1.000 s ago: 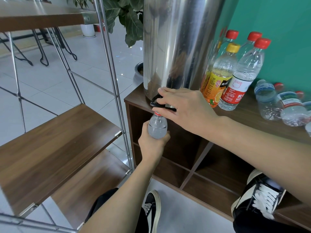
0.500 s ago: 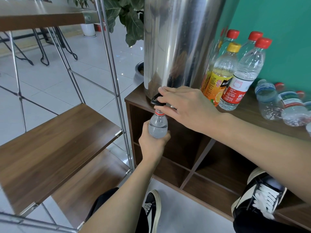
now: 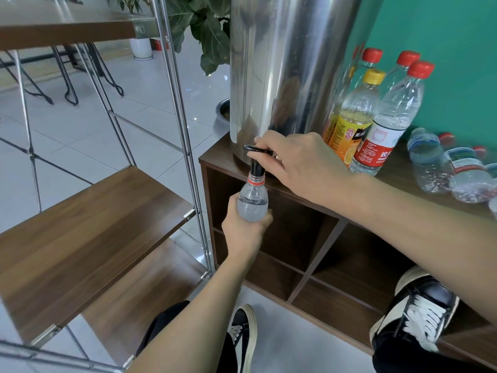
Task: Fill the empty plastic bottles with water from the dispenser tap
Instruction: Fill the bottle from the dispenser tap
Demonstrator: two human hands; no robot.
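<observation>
A tall steel water dispenser (image 3: 285, 65) stands on a brown cabinet (image 3: 403, 184). Its black tap (image 3: 255, 160) juts over the cabinet's front edge. My right hand (image 3: 304, 160) grips the tap lever with curled fingers. Below it, my left hand (image 3: 246, 232) grips a clear plastic bottle (image 3: 253, 200) upright, its red-ringed neck right under the spout. Water shows inside the bottle's shoulder. The bottle's lower part is hidden by my fingers.
Capped bottles (image 3: 387, 117) stand right of the dispenser, one with a yellow cap and orange label (image 3: 349, 130). Several small bottles (image 3: 446, 170) lie further right. A metal-framed wooden shelf rack (image 3: 88, 224) stands at the left. My shoes (image 3: 419, 313) are by the cabinet's open compartments.
My right hand has shifted on the tap lever, exposing the black spout. The bottle stays held under the tap by my left hand, with its water level in the shoulder.
</observation>
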